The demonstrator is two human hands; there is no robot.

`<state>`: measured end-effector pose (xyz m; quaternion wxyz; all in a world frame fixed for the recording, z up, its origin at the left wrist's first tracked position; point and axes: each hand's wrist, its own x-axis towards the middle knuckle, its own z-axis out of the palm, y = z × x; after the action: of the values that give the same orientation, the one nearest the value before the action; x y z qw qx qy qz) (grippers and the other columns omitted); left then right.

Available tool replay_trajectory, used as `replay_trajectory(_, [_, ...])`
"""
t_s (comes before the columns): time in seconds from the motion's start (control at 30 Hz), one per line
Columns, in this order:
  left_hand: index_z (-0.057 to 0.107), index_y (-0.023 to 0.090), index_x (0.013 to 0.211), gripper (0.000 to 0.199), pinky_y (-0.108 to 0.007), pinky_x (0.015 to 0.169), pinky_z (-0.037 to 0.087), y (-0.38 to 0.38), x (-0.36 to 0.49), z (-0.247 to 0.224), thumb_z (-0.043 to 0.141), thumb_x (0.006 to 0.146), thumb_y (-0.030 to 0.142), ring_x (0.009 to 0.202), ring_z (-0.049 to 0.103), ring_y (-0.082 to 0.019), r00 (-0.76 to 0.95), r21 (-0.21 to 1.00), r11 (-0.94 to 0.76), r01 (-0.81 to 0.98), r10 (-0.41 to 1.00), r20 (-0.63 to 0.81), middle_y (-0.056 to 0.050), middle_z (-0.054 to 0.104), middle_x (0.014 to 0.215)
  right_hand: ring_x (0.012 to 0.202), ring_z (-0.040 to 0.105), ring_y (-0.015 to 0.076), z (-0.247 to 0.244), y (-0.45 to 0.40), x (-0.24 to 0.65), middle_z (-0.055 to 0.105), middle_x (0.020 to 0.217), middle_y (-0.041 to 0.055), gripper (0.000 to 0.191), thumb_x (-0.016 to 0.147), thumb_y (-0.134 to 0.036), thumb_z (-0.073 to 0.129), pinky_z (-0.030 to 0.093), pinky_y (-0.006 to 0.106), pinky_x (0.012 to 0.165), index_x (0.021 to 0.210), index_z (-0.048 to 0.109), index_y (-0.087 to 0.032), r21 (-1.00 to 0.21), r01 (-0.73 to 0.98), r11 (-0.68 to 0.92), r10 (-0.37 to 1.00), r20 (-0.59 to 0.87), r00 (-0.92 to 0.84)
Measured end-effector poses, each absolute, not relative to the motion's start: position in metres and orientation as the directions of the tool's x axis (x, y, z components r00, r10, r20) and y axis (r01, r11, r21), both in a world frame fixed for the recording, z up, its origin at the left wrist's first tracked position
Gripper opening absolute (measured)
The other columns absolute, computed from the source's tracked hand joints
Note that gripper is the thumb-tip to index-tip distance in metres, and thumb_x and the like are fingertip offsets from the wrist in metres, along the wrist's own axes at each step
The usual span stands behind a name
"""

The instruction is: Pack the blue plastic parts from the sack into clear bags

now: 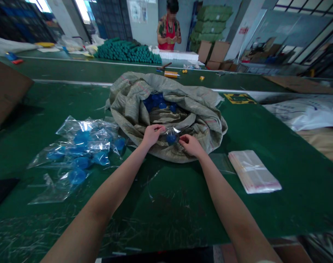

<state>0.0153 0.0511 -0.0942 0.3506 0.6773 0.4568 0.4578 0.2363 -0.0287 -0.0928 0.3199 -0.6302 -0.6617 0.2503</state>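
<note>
A woven sack (128,106) lies open on the green counter (182,219), with blue plastic caps (157,101) heaped inside, partly hidden by its folds. At the sack's near edge, the left hand's (152,134) fingers pinch a clear bag (173,130) holding a blue cap. The right hand's (192,145) fingers curl against the sack's rim, not visibly grasping anything. Left of the sack lie filled bags (81,146); right of it, a stack of empty bags (252,171). Beyond it, a yellow label (239,98) is too blurred to read.

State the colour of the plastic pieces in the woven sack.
Deep blue plastic pieces, clearest in the head view.
</note>
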Motion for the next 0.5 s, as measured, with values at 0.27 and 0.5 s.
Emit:
replay_trajectory(0.27, [0.075, 0.014, 0.085, 0.022, -0.030, 0.082, 0.049, 0.054, 0.014, -0.099, 0.064, 0.081, 0.034, 0.083, 0.066, -0.019, 0.141, 0.901, -0.316, 0.298, 0.948, 0.285, -0.005, 0.075, 0.087, 0.088, 0.065, 0.0173, -0.108, -0.023, 0.231, 0.070, 0.101, 0.0087, 0.020, 0.083, -0.023, 0.068, 0.050, 0.030, 0.084, 0.101, 0.073, -0.016, -0.614, 0.779, 0.126, 0.990, 0.127, -0.060])
replay_trajectory(0.5, [0.074, 0.015, 0.084, 0.025, -0.030, 0.081, 0.048, 0.053, 0.015, -0.095, 0.063, 0.081, 0.036, 0.082, 0.065, -0.019, 0.162, 0.902, -0.312, 0.299, 0.948, 0.275, -0.005, 0.073, 0.084, 0.092, 0.062, 0.0187, -0.115, -0.016, 0.221, 0.067, 0.097, 0.0085, 0.010, 0.086, -0.020, 0.063, 0.047, 0.031, 0.088, 0.091, 0.071, -0.017, -0.529, 0.835, 0.150, 0.981, 0.183, -0.061])
